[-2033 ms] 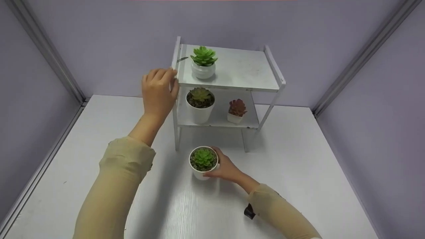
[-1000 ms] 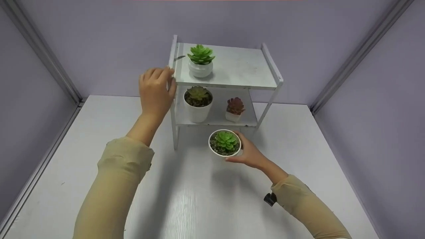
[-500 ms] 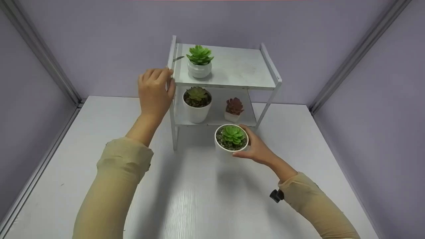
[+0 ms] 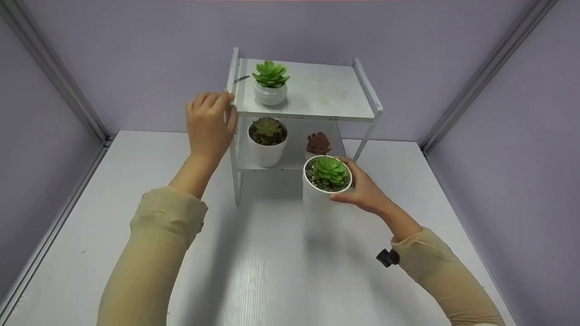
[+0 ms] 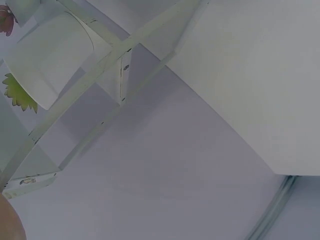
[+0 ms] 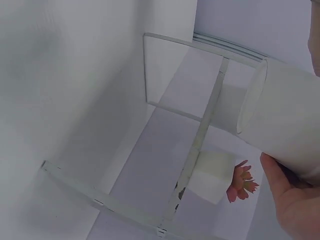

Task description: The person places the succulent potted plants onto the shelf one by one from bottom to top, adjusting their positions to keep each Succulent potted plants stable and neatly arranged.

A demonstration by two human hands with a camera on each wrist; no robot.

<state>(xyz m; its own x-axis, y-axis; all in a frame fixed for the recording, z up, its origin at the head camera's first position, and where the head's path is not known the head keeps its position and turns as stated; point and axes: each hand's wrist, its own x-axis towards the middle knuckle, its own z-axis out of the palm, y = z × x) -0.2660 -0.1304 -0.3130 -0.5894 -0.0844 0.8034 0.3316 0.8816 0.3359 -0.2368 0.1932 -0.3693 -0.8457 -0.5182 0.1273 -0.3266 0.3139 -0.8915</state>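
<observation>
My right hand (image 4: pixel 364 188) grips a green potted succulent (image 4: pixel 330 171) in a white pot, thumb on the near side. It is held above the table, in front of the shelf rack's lower level. In the right wrist view, fingers touch the white pot (image 6: pixel 285 117); its plant is hidden there. My left hand (image 4: pixel 209 124) holds the upper left edge of the white shelf rack (image 4: pixel 324 90), fingers curled at the side rail. Behind the held pot, a small red succulent (image 4: pixel 318 142) is partly hidden; its white square pot (image 6: pixel 212 177) shows in the right wrist view.
A bright green succulent (image 4: pixel 270 83) in a round white pot stands on the top shelf's left. Below it, a darker succulent (image 4: pixel 267 140) in a taller white pot occupies the lower shelf. The white table (image 4: pixel 253 253) meets purple-grey walls (image 4: pixel 299 27).
My right hand has lifted the green potted succulent off the table and moved it right and toward the lower shelf, where it now overlaps the red succulent. The left hand stays on the rack.
</observation>
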